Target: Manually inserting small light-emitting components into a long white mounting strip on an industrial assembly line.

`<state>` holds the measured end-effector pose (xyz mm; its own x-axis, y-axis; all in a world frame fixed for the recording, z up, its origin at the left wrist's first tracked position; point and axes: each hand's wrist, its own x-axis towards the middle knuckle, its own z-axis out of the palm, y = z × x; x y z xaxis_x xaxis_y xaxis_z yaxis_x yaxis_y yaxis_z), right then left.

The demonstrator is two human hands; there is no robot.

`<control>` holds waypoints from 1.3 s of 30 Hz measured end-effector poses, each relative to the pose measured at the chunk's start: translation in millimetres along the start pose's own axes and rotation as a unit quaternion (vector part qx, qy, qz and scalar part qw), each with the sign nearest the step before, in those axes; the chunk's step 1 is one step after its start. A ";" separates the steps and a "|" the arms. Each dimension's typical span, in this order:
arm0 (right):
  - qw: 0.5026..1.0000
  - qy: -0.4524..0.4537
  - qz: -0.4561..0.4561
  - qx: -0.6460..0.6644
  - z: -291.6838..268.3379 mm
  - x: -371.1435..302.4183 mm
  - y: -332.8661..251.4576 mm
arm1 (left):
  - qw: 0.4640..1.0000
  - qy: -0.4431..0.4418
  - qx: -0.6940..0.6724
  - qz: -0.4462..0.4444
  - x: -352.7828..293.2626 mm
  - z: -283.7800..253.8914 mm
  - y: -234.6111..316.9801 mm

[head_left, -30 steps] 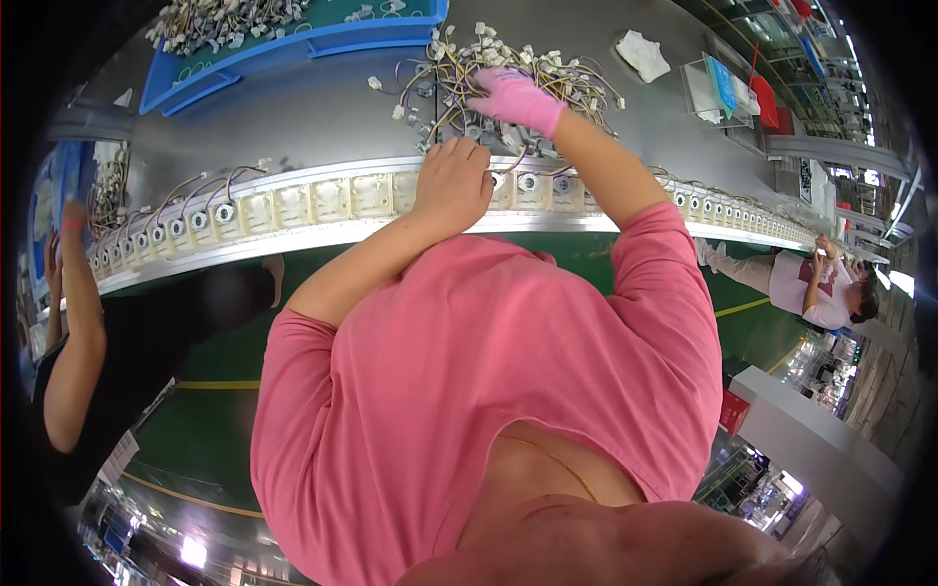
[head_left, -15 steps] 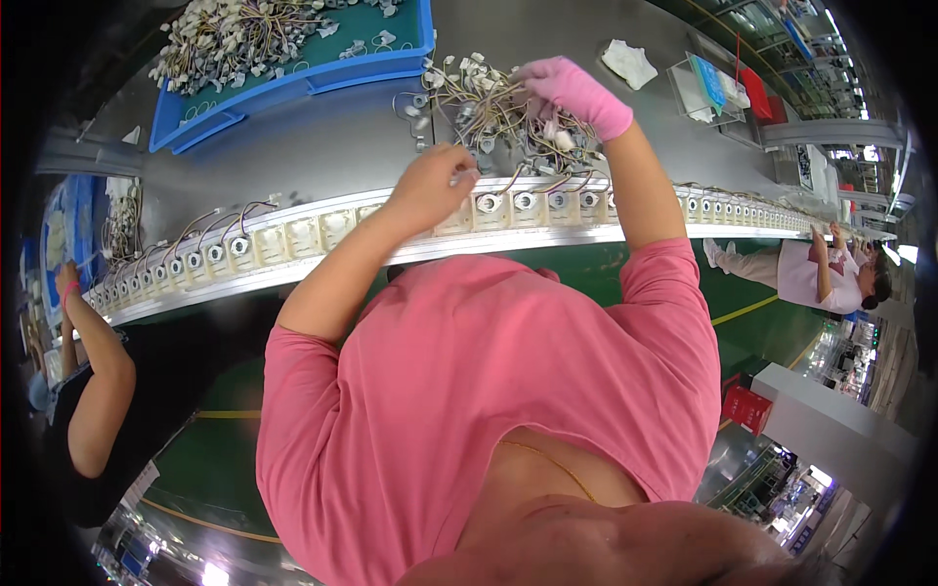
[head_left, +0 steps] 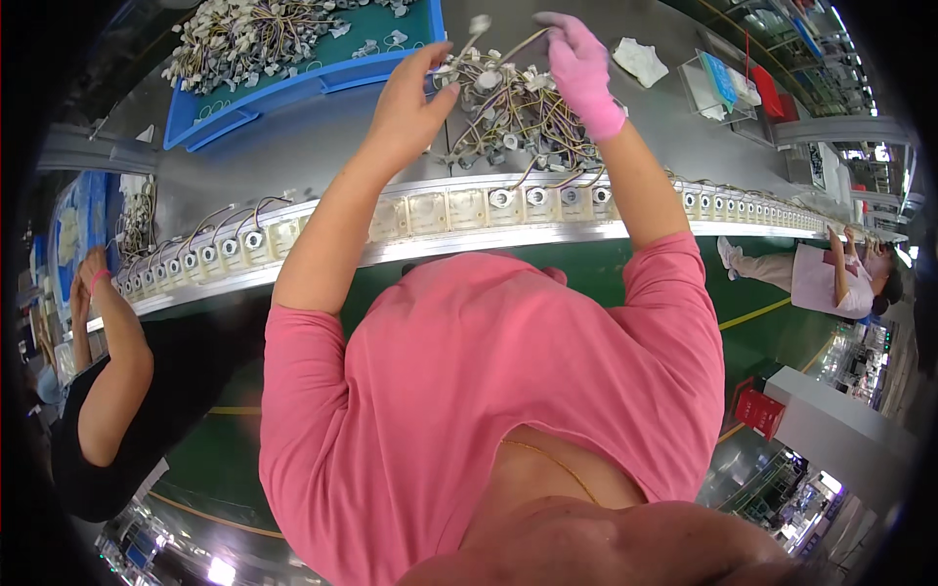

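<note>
My bare left hand (head_left: 408,103) is raised beside the pile of wire harnesses (head_left: 523,117), its thumb and forefinger spread apart. Just past its fingertips, a white connector (head_left: 479,24) sticks up on a short lead. On my right hand (head_left: 583,78) is a pink glove with greyish fingertips. Those fingers are closed on a wire harness (head_left: 526,46), whose leads stretch leftward over the pile. White and grey plugs lie tangled among the brown and pale wires. Nearer my body runs a long rail of pale sockets (head_left: 467,208), several with round grey-and-white parts seated in them.
A blue tray (head_left: 293,96) heaped with more harnesses stands at the far left. A white cloth (head_left: 640,62) lies right of the pile, before a clear holder (head_left: 705,90). A co-worker's arm (head_left: 122,317) reaches toward the rail's left end; another person (head_left: 831,278) stands far right.
My left hand has moved up and left from the rail to the pile's left side, its fingers spreading. My right hand has risen from within the pile, drawing a harness up.
</note>
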<state>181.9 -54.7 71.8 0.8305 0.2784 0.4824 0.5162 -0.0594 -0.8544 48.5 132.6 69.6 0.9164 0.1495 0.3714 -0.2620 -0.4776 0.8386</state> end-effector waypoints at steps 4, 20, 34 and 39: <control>0.987 -0.107 0.109 -0.042 -4.3 7.9 -20.1 | 1.000 -0.007 -0.009 0.015 5.8 -3.0 1.4; 0.933 -0.322 0.148 0.068 -6.8 -21.7 -136.4 | 0.949 -0.279 -0.121 -0.081 -10.9 6.3 -9.5; 0.880 -0.210 -0.155 -0.397 68.7 -123.4 -59.2 | 0.699 -0.051 -0.545 -0.460 -55.7 13.4 -14.9; 0.883 -0.316 -0.039 -0.346 59.5 -112.8 -57.7 | 0.837 -0.053 -0.394 -0.375 -61.2 11.5 -25.0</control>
<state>45.9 -25.6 55.2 0.6174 0.7735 0.1432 0.7518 -0.5267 -0.3967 2.5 125.4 21.3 0.9232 0.0536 -0.3805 0.3196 0.4425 0.8379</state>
